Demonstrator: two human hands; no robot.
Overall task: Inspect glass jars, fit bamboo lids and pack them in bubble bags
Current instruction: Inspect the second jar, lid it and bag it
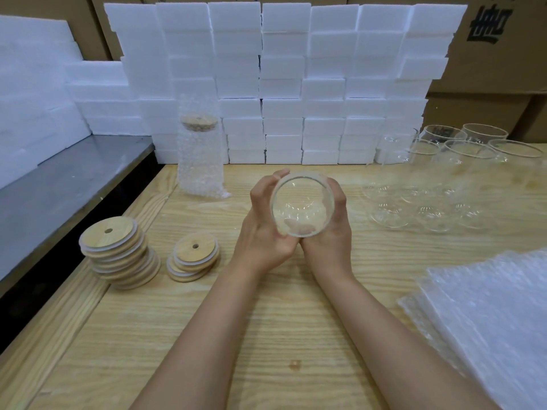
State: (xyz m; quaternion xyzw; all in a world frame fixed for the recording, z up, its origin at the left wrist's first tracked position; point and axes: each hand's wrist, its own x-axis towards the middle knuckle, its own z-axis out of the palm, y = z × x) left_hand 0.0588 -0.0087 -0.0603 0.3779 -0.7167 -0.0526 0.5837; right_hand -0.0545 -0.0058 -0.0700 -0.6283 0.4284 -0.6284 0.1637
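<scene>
Step in hand, by judgement: inspection of one glass jar (302,204), no lid fitted.

Grip as shown: left hand (263,232) curled round the left wall, right hand (331,235) curled round the right wall and under the base, both gripping the jar and nothing else. Locate the jar raised above the middle of the worktop (266,321), mouth tilted toward the head camera.

Turn slowly between the palms. Look through the mouth at rim, wall and base for chips, cracks and bubbles. Shift fingertips off each area in turn to avoid masking flaws with skin behind clear glass. Support the base throughout; expect smooth glass to slip under a loose grip.

For the lid, reach left to the short stack of bamboo lids (194,251), nearer than the tall leaning stack (114,241) beside the worktop's left edge. Lift from the top only; treat the tall stack as liable to topple.

For bagging, reach right to the pile of flat bubble bags (488,315). Stay clear of the close-packed empty jars (444,173) at far right. Set finished work near the bagged, lidded jar (199,152) standing before the wall of white foam blocks (281,84). Use the bare wood nearest the body for setting down. Mind the dark gap between the left edge and the grey metal surface (59,184).
</scene>
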